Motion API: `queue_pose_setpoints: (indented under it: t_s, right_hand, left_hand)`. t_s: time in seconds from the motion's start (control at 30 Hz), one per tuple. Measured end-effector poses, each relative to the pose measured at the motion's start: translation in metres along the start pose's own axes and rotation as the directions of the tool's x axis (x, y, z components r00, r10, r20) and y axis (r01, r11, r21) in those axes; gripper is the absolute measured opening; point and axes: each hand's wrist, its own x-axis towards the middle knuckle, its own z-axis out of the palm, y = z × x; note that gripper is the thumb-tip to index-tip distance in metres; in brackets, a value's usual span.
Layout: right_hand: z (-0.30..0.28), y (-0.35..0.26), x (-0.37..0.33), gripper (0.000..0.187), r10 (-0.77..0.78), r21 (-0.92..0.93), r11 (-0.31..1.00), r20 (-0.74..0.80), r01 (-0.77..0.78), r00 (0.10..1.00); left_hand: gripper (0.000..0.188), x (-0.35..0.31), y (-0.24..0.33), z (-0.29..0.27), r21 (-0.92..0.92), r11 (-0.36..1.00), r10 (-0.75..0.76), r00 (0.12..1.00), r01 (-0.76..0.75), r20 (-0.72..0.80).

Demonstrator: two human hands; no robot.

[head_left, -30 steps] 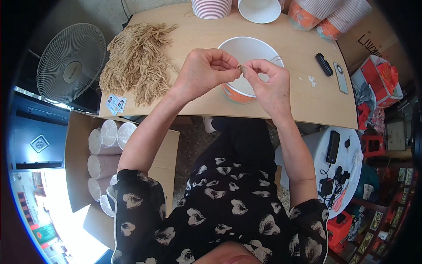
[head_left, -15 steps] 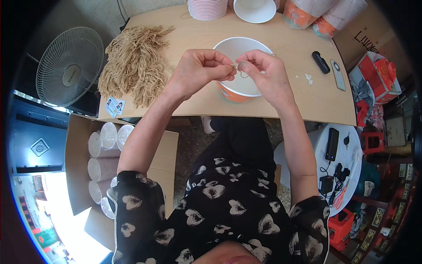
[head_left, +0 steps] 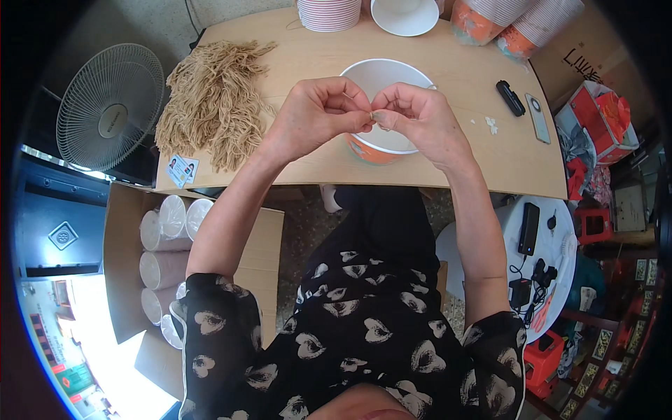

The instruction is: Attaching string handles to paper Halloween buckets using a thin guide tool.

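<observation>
My left hand (head_left: pixel 316 115) and my right hand (head_left: pixel 418 119) meet fingertip to fingertip above a white paper bowl with an orange outside (head_left: pixel 381 73) that stands on the wooden table (head_left: pixel 448 154). Between the pinched fingers of both hands is a short piece of tan string (head_left: pixel 372 114), mostly hidden by the fingers. A large heap of the same tan strings (head_left: pixel 215 105) lies on the table to the left of my left hand.
Stacks of paper bowls (head_left: pixel 329 14) and a single white bowl (head_left: pixel 404 14) stand at the table's far edge. A black remote (head_left: pixel 510 98) and a phone (head_left: pixel 537 119) lie at right. A fan (head_left: pixel 110 106) stands at left, and a carton holds cup stacks (head_left: pixel 164 245).
Both hands stay pinched together over the bowl. They have drawn a little closer and shifted slightly toward the bowl's middle while working the string.
</observation>
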Motion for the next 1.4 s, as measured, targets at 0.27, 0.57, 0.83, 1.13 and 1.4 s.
queue_pose_setpoints:
  t_s: [0.27, 0.57, 0.83, 1.13, 1.4]
  right_hand:
    - [0.0, 0.0, -0.002, 0.007, -0.039, -0.028, 0.999, -0.007, 0.038, 0.999]
    - [0.001, 0.003, -0.005, 0.011, -0.027, 0.019, 0.999, -0.076, 0.029, 0.997]
    - [0.0, -0.008, -0.007, 0.016, -0.044, 0.01, 0.999, -0.091, 0.045, 0.995]
    - [0.002, 0.002, -0.004, 0.014, -0.223, -0.208, 0.958, -0.116, 0.196, 0.968]
    - [0.0, -0.002, -0.004, 0.014, -0.034, -0.07, 0.997, -0.043, 0.031, 0.998]
  left_hand:
    - [0.013, -0.002, -0.002, 0.005, 0.047, 0.999, 0.032, 0.997, -0.029, -0.071]
    - [0.011, -0.001, -0.011, 0.001, -0.058, 0.997, 0.053, 0.998, -0.055, -0.027]
    - [0.009, -0.001, -0.009, 0.004, -0.048, 0.997, 0.056, 0.997, -0.059, -0.047]
    - [0.013, -0.001, -0.002, 0.004, -0.006, 1.0, 0.011, 1.0, -0.011, -0.005]
    - [0.022, -0.002, 0.0, 0.003, 0.005, 1.0, 0.016, 1.0, -0.016, 0.003]
